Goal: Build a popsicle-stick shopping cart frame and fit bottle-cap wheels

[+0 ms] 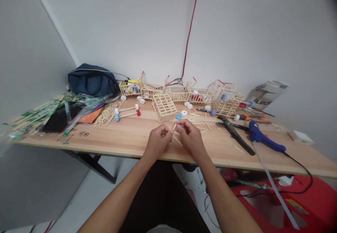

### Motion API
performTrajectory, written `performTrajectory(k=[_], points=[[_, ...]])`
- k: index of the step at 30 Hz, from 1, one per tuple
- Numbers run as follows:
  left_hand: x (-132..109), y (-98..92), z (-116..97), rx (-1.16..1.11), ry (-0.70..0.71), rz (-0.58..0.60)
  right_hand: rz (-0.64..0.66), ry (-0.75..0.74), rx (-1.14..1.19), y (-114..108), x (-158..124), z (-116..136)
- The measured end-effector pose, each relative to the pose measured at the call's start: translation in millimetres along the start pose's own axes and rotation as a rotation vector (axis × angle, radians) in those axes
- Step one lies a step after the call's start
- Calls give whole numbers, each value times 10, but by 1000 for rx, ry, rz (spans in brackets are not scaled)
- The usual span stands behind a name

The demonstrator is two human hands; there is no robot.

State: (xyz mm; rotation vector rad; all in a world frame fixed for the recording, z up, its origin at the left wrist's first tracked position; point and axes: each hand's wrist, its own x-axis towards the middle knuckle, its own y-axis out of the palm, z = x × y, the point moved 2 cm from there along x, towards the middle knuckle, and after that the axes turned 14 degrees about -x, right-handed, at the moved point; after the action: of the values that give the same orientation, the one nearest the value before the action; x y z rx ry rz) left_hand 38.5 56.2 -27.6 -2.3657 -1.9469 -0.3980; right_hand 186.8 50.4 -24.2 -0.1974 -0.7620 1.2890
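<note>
Both my hands meet over the near middle of a wooden table (126, 134). My left hand (157, 140) is closed in a pinch on one end of a short wooden stick (174, 127). My right hand (190, 134) pinches the same stick from the other side. More loose sticks (177, 141) lie on the table just under my fingers. A small lattice cage of sticks (164, 107) stands right behind my hands.
Several stick cages (200, 94) line the back edge with bottle caps (184, 113). Black pliers (235, 134) and a blue glue gun (259, 135) lie right. A blue bag (92, 80), chopstick wrappers (44, 112) and stick axles with caps (127, 112) sit left.
</note>
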Motion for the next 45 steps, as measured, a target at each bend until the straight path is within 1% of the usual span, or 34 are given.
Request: performTrajectory(k=[7,17,24,34,45], points=[[2,1,3,-2,0,-3,-15,-22,-24,-2,6,0],[-5,15,-52,8,-4,0,-27,-32,-69,-25,10,21],[-1,8,-27,13,-12,5,-37,-54,-69,-10,12,-21],[6,2,0,9,-14,9,-41,-57,-82,-18,14,-17],[1,1,-18,14,-18,2,-46,-73,-94,-18,16,-20]])
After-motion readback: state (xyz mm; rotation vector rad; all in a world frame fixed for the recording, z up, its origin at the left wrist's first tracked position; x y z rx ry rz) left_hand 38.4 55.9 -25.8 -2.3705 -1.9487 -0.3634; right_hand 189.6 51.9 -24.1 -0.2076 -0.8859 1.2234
